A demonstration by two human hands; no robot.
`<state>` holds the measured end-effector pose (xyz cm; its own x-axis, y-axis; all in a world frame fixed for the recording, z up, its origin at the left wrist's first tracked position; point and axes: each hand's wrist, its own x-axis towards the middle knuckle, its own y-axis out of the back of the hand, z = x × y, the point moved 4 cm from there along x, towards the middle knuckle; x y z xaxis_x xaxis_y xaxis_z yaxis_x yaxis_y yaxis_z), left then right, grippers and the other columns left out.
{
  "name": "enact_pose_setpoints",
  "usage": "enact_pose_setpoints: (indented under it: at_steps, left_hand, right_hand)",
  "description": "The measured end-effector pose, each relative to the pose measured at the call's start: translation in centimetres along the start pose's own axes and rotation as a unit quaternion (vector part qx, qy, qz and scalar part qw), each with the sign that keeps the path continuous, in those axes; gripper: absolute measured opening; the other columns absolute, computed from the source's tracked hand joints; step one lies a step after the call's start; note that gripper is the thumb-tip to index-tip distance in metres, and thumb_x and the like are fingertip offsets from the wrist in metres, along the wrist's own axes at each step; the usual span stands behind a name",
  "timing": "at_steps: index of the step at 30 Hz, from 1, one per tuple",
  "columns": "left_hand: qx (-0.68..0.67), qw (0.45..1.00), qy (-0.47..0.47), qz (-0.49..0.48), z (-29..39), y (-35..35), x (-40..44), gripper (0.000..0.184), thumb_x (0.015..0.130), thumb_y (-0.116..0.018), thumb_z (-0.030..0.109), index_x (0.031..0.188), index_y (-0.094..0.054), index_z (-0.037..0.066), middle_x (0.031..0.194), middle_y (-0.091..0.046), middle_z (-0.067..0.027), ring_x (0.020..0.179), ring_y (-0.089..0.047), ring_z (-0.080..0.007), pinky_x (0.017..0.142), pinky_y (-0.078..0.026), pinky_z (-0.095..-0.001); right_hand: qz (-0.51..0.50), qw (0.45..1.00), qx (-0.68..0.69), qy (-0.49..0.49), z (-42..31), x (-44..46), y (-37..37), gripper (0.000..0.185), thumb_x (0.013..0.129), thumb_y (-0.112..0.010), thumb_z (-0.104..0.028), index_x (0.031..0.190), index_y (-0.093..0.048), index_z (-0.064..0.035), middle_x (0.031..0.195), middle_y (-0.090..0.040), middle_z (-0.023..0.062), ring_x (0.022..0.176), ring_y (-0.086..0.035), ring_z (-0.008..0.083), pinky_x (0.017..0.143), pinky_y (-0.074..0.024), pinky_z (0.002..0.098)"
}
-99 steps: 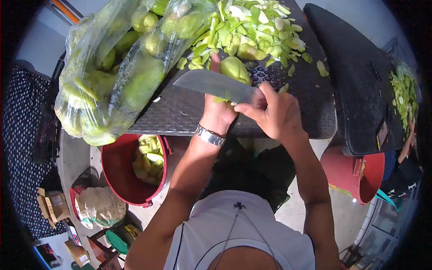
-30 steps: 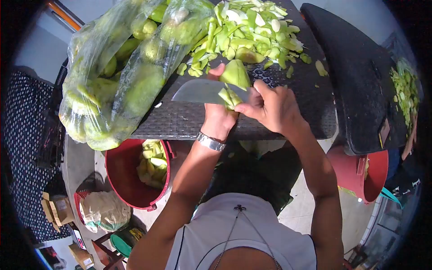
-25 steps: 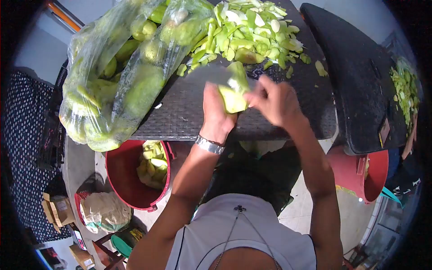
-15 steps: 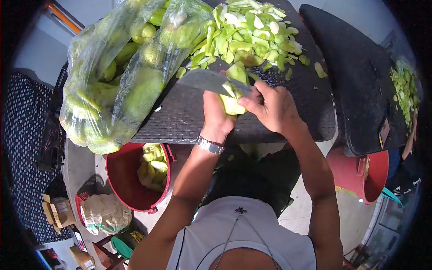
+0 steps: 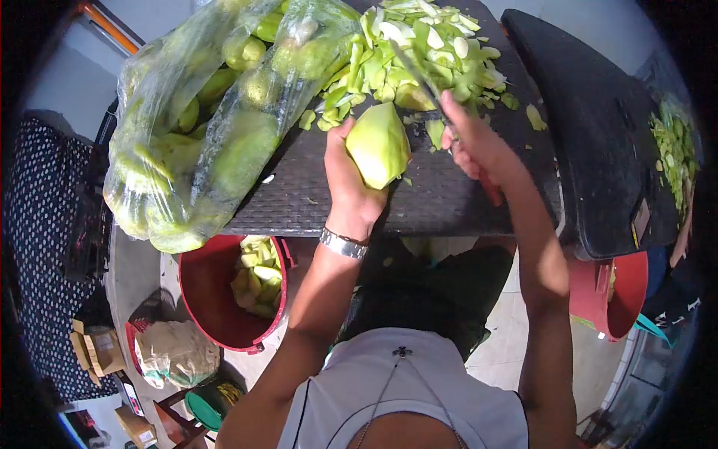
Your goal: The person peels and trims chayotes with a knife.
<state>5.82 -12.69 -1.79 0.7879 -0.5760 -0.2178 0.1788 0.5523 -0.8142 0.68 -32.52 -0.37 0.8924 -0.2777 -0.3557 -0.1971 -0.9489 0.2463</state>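
My left hand (image 5: 348, 183), a metal watch on its wrist, grips a peeled green mango (image 5: 379, 146) with pale, faceted flesh above the dark woven-pattern table (image 5: 299, 198). My right hand (image 5: 479, 146) is closed round a knife (image 5: 420, 78), off to the right and apart from the fruit. The blade points up and left over a pile of green peelings (image 5: 426, 52); the reddish handle end shows below the hand. Left of my hands lies a clear plastic bag (image 5: 239, 142) full of unpeeled green mangoes.
Below the table's left front edge stands a red bucket (image 5: 213, 299) with peeled pieces inside. Another red bucket (image 5: 624, 295) is at the right, under a second black table (image 5: 591, 135) bearing more peelings (image 5: 673, 150). A stuffed sack (image 5: 178, 355) sits on the floor at left.
The knife has left the mango and swung right and upward with my right hand. The mango, still in my left hand, now shows whole, and the blade no longer covers it.
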Motion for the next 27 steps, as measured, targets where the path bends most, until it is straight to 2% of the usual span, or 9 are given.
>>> enact_pose_setpoints:
  at_steps: [2, 4, 6, 8, 11, 17, 20, 23, 27]
  left_hand:
    - [-0.011, 1.000, 0.007, 0.008, 0.1, -0.2, -0.1, 0.055, 0.101, -0.045, 0.049, 0.128, -0.060, 0.004, 0.118, -0.069, -0.0160, 0.105, -0.068, -0.0315, 0.091, -0.055, -0.0506]
    - [-0.055, 0.998, -0.018, 0.035, -0.6, -0.2, 0.6, 0.051, 0.098, -0.054, 0.052, 0.114, -0.064, 0.004, 0.099, -0.072, -0.0123, 0.087, -0.071, -0.0280, 0.080, -0.059, -0.0434]
    - [-0.025, 1.000, 0.001, 0.018, -0.7, -0.3, 0.5, 0.049, 0.094, -0.061, 0.054, 0.105, -0.065, 0.006, 0.086, -0.071, -0.0118, 0.074, -0.071, -0.0283, 0.070, -0.060, -0.0444]
    - [-0.055, 0.998, 0.019, 0.024, -1.3, -0.5, 0.6, 0.049, 0.094, -0.060, 0.053, 0.103, -0.065, 0.006, 0.084, -0.071, -0.0129, 0.072, -0.071, -0.0292, 0.068, -0.060, -0.0423]
    - [-0.054, 0.998, 0.029, -0.027, -1.6, -0.4, 0.7, 0.048, 0.093, -0.059, 0.052, 0.101, -0.065, 0.005, 0.083, -0.072, -0.0143, 0.072, -0.072, -0.0298, 0.067, -0.061, -0.0403]
    - [-0.094, 0.994, 0.052, 0.000, -2.3, 0.0, 1.0, 0.044, 0.093, -0.058, 0.049, 0.099, -0.066, 0.006, 0.082, -0.072, -0.0158, 0.071, -0.071, -0.0295, 0.069, -0.061, -0.0412]
    - [-0.071, 0.996, 0.046, -0.017, -2.2, -0.4, 0.3, 0.041, 0.093, -0.058, 0.047, 0.102, -0.065, 0.007, 0.087, -0.073, -0.0139, 0.078, -0.072, -0.0277, 0.074, -0.060, -0.0406]
    - [-0.062, 0.996, -0.006, 0.069, -2.5, 0.7, 0.7, 0.038, 0.095, -0.057, 0.043, 0.111, -0.064, 0.009, 0.101, -0.072, -0.0085, 0.090, -0.071, -0.0255, 0.080, -0.059, -0.0393]
    - [-0.013, 1.000, -0.014, 0.001, -1.8, -0.8, -0.5, 0.047, 0.100, -0.046, 0.041, 0.120, -0.063, 0.003, 0.110, -0.072, -0.0128, 0.098, -0.070, -0.0270, 0.081, -0.059, -0.0417]
  right_hand:
    - [0.076, 0.965, -0.080, 0.240, 0.7, -1.8, -2.5, 0.065, 0.094, -0.060, -0.068, 0.084, -0.052, -0.0035, 0.055, -0.052, 0.0028, 0.043, -0.051, 0.0180, 0.044, -0.0415, 0.0320]
    - [0.161, 0.887, -0.246, 0.357, 1.4, -5.3, -5.0, 0.066, 0.088, -0.070, -0.066, 0.092, -0.057, -0.0007, 0.059, -0.058, 0.0081, 0.045, -0.057, 0.0229, 0.050, -0.0497, 0.0363]
    - [0.105, 0.878, -0.306, 0.353, 0.6, -7.7, -6.4, 0.070, 0.079, -0.083, -0.058, 0.110, -0.061, 0.0014, 0.072, -0.070, 0.0099, 0.060, -0.071, 0.0300, 0.057, -0.0568, 0.0411]
    - [0.126, 0.858, -0.333, 0.369, -0.1, -8.5, -6.7, 0.053, 0.082, -0.085, -0.046, 0.097, -0.057, -0.0031, 0.067, -0.068, 0.0059, 0.061, -0.071, 0.0280, 0.056, -0.0558, 0.0381]
    - [0.153, 0.834, -0.358, 0.392, -0.4, -8.8, -6.5, 0.057, 0.078, -0.087, -0.048, 0.097, -0.057, -0.0036, 0.067, -0.068, 0.0042, 0.060, -0.071, 0.0265, 0.055, -0.0561, 0.0377]
    - [0.187, 0.806, -0.378, 0.415, -0.6, -9.0, -6.5, 0.059, 0.073, -0.088, -0.051, 0.095, -0.057, -0.0048, 0.066, -0.068, 0.0030, 0.060, -0.071, 0.0272, 0.053, -0.0552, 0.0376]
    - [0.174, 0.822, -0.362, 0.403, 0.2, -8.3, -6.2, 0.058, 0.075, -0.087, -0.051, 0.093, -0.057, -0.0057, 0.067, -0.069, 0.0042, 0.060, -0.070, 0.0291, 0.054, -0.0556, 0.0390]
    - [0.176, 0.860, -0.332, 0.345, -0.7, -7.6, -4.9, 0.053, 0.082, -0.083, -0.050, 0.086, -0.057, -0.0043, 0.068, -0.068, 0.0096, 0.061, -0.070, 0.0327, 0.058, -0.0544, 0.0422]
    - [0.139, 0.871, -0.333, 0.334, 0.4, -6.2, -3.0, 0.050, 0.084, -0.079, -0.053, 0.103, -0.066, -0.0086, 0.068, -0.067, 0.0105, 0.068, -0.071, 0.0307, 0.062, -0.0553, 0.0412]
